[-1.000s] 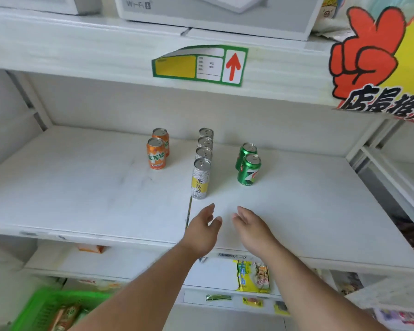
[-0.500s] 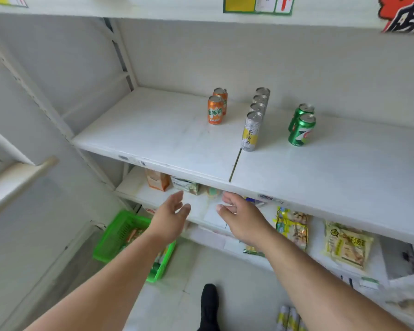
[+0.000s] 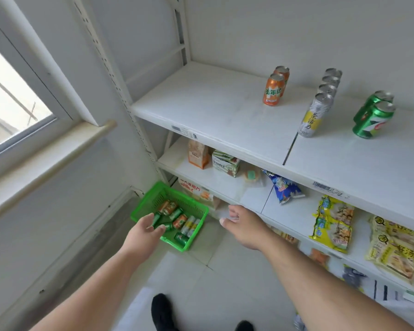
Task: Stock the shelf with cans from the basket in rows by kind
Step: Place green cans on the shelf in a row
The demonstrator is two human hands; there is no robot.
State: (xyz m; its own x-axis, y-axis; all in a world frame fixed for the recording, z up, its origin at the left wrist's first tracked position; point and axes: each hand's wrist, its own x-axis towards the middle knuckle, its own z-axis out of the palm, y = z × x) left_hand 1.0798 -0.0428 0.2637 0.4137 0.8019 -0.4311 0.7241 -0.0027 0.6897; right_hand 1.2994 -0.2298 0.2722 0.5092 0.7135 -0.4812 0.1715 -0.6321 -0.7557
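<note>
A green plastic basket [image 3: 151, 197] sits on the floor by the shelf's left post, holding several loose orange, green and silver-yellow cans [image 3: 180, 220]. My left hand [image 3: 143, 231] hovers over its near edge, fingers apart, empty. My right hand [image 3: 243, 220] is open in the air to the basket's right, holding nothing. On the white shelf [image 3: 215, 115] stand three rows: two orange cans [image 3: 273, 90], several silver-yellow cans [image 3: 315, 115], two green cans [image 3: 372, 120].
Lower shelves hold cartons [image 3: 225, 163], a blue snack bag [image 3: 285, 188] and yellow food packets [image 3: 334, 223]. A window and its sill [image 3: 50, 151] stand at the left. My dark shoes [image 3: 161, 311] are on the white tiled floor below.
My view has swung down and left from the shelf to the basket. Both hands dropped from shelf height toward the floor, the left one reaching over the basket.
</note>
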